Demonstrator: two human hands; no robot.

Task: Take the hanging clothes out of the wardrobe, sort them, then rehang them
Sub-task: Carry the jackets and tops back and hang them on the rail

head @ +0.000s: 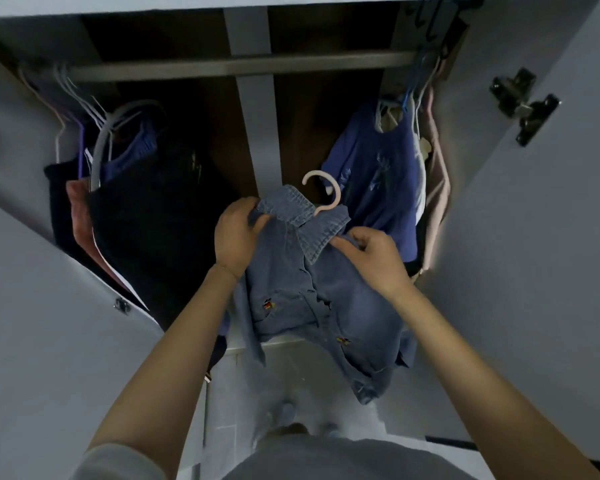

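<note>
The denim shirt [309,299] hangs crumpled on a pink hanger [326,192], held in front of the open wardrobe, below the rail [222,65] and between 2 groups of hanging clothes. The left hand [236,233] has its fingers curled on the cloth beside the collar. The right hand [378,258] pinches the cloth at the other shoulder.

Both hands seem to hold fabric rather than the hanger, so the hanger could tip and let 1 shoulder slide off. Whether its arms sit inside the sleeves I cannot tell. The free hook lies close to the blue top [378,178] and may snag it on the way up. The dark clothes [146,220] on the left crowd that side, so a careless push could knock a neighbour off the rail.
</note>
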